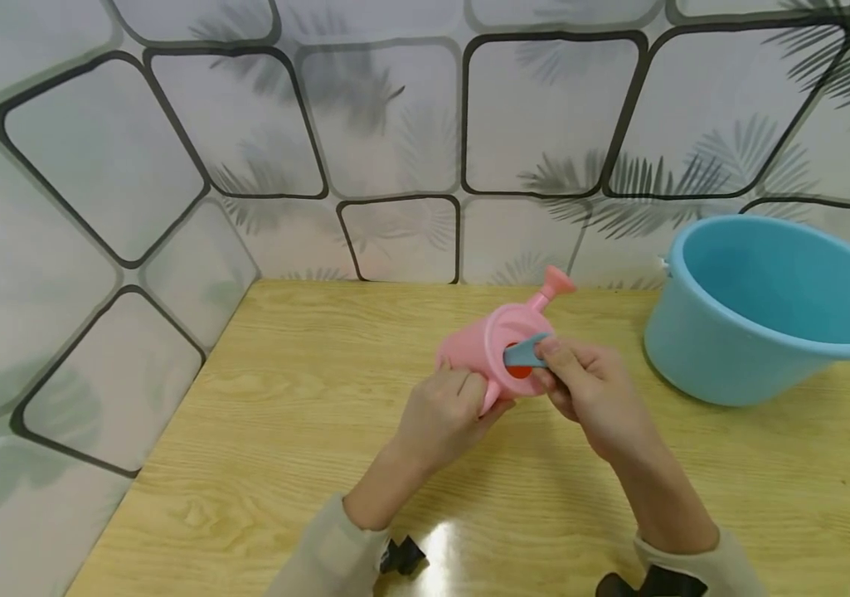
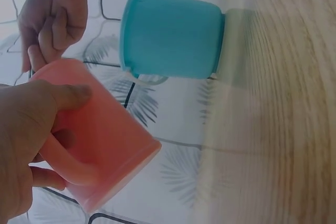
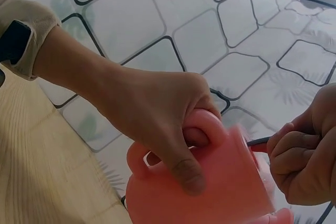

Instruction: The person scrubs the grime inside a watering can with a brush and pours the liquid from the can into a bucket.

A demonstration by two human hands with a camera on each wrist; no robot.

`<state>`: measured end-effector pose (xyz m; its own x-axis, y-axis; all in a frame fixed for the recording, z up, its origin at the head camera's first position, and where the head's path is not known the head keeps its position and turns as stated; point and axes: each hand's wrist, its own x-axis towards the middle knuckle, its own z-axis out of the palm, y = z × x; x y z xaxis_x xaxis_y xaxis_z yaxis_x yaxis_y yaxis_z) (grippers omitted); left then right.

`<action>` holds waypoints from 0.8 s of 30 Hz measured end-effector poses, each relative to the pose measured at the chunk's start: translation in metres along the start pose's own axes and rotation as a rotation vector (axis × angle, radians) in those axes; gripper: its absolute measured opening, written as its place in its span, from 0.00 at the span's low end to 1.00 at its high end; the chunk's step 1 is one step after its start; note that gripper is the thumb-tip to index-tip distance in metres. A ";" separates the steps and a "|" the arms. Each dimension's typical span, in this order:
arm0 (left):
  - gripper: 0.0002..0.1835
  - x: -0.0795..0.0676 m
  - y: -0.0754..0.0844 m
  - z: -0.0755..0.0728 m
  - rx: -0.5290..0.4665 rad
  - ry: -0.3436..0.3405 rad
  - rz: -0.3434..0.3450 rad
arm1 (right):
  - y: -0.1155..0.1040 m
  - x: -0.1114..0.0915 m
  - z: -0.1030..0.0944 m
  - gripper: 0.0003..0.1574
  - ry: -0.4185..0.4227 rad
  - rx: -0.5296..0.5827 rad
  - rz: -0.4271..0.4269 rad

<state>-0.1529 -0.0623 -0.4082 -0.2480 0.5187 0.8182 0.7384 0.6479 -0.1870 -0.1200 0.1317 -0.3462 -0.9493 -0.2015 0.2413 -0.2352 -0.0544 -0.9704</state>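
A patterned wall covering (image 1: 398, 116) stands behind a wood-grain counter (image 1: 305, 365). On the counter, to our right, a blue bucket (image 1: 731, 365) stands upright, well apart from the pink can (image 1: 465, 348). We hold the can above the counter, tipped on its side: its long axis runs roughly left to right, base to the left, mouth (image 1: 500, 327) facing our right hand (image 1: 592, 390), spout (image 1: 541, 300) pointing away and rightward. Our left hand (image 1: 443, 406) grips the can, fingers around its handle (image 1: 491, 396), thumb against its side. Our right hand, the nearer to the mouth, pinches a blue strip (image 1: 525, 351) whose far end lies at the opening. Beside the strip shows something red (image 1: 519, 372); we cannot tell whether they touch.
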 end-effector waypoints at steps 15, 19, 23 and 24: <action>0.28 -0.006 -0.010 0.003 -0.071 -0.025 -0.017 | -0.009 -0.003 -0.027 0.20 -0.035 -0.016 -0.129; 0.27 -0.004 -0.008 0.001 -0.061 -0.047 -0.013 | -0.007 -0.002 -0.025 0.20 -0.045 -0.034 -0.138; 0.27 -0.002 -0.006 0.000 -0.070 -0.021 0.016 | -0.007 0.000 -0.017 0.20 -0.077 -0.094 -0.107; 0.27 -0.001 -0.005 0.000 -0.076 -0.007 0.024 | -0.007 0.000 -0.014 0.20 -0.081 -0.118 -0.096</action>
<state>-0.1564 -0.0661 -0.4084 -0.2339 0.5378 0.8100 0.7893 0.5914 -0.1647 -0.1213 0.1460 -0.3398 -0.9025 -0.2793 0.3279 -0.3513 0.0370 -0.9355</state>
